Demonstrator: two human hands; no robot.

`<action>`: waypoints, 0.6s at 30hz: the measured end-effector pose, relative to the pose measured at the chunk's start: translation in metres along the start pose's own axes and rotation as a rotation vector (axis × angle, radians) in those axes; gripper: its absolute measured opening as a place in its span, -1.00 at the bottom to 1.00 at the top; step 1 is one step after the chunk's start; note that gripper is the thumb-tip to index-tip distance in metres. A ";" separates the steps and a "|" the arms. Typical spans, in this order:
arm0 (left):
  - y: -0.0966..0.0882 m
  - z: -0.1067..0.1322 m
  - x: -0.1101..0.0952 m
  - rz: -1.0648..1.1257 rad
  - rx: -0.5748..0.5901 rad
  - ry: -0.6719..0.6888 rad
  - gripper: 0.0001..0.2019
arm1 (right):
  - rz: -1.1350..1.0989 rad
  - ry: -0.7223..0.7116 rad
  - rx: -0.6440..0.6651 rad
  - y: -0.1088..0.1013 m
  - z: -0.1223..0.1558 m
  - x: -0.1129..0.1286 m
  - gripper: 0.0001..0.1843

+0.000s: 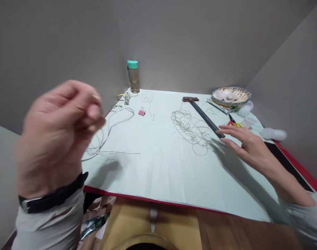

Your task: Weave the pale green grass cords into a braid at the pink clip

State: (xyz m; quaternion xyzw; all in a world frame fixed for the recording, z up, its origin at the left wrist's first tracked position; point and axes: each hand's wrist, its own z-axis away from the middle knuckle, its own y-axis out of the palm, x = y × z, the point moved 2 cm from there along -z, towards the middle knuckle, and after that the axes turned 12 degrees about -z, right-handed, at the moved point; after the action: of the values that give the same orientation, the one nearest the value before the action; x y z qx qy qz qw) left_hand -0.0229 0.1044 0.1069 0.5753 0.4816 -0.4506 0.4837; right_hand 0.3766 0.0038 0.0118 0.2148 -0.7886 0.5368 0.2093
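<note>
My left hand (pixel 64 121), with a black band at the wrist, is raised close to the camera over the left side of the table. Its fingers are curled together in a pinch, and whatever they hold, if anything, is hidden. Over the right side, my right hand (pixel 248 146) has its fingers stretched and apart. Its fingertips are at the handle end of a hammer (pixel 203 116); whether they touch it I cannot tell. Left of the handle lies a loose tangle of thin cord (pixel 191 130). Below my left hand are a pale looped cord (pixel 108 130) and a thin straight strand (pixel 129 153).
A water bottle (pixel 134 78) with a green lid stands at the back left. A pink binder clip (pixel 141 111) lies mid-table. At the back right are a woven basket (pixel 243 100), scissors (pixel 231 119) and translucent plastic cups (pixel 248 122). Grey walls enclose the table (pixel 153 173).
</note>
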 end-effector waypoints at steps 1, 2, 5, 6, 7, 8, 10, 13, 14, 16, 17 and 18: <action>0.010 0.005 -0.001 -0.162 0.110 0.060 -0.82 | 0.027 -0.081 -0.030 0.004 -0.005 0.016 -0.67; 0.019 0.010 -0.001 -0.283 0.228 0.109 -0.84 | 0.025 -0.145 -0.059 0.008 -0.009 0.034 -0.68; 0.036 0.016 -0.002 -0.526 0.493 0.221 -0.82 | -0.150 -0.234 -0.054 0.015 -0.022 0.095 -0.73; 0.039 0.016 -0.003 -0.570 0.518 0.260 -0.79 | -0.256 -0.228 -0.017 0.017 -0.026 0.115 -0.72; 0.042 0.016 -0.005 -0.602 0.522 0.297 -0.77 | -0.368 -0.208 0.041 0.019 -0.029 0.134 -0.69; 0.045 0.016 -0.008 -0.624 0.511 0.333 -0.77 | -0.478 -0.202 0.121 0.021 -0.032 0.152 -0.66; 0.050 0.018 -0.014 -0.654 0.470 0.398 -0.75 | -0.665 -0.209 0.270 0.026 -0.037 0.180 -0.66; 0.056 0.022 -0.022 -0.670 0.384 0.458 -0.71 | -0.811 -0.181 0.424 0.033 -0.046 0.202 -0.75; 0.057 0.023 -0.023 -0.672 0.349 0.471 -0.70 | -0.822 -0.176 0.443 0.034 -0.049 0.205 -0.77; 0.057 0.022 -0.024 -0.657 0.292 0.500 -0.70 | -0.797 -0.178 0.407 0.034 -0.055 0.208 -0.75; 0.056 0.021 -0.024 -0.631 0.277 0.518 -0.71 | -0.767 -0.183 0.366 0.032 -0.057 0.210 -0.72; 0.055 0.019 -0.023 -0.598 0.270 0.532 -0.73 | -0.735 -0.192 0.318 0.029 -0.058 0.212 -0.70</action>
State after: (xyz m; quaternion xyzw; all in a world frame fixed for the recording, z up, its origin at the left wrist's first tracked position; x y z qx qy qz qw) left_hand 0.0273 0.0787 0.1340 0.5647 0.6722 -0.4659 0.1105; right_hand 0.1923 0.0435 0.1277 0.5609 -0.5824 0.5192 0.2768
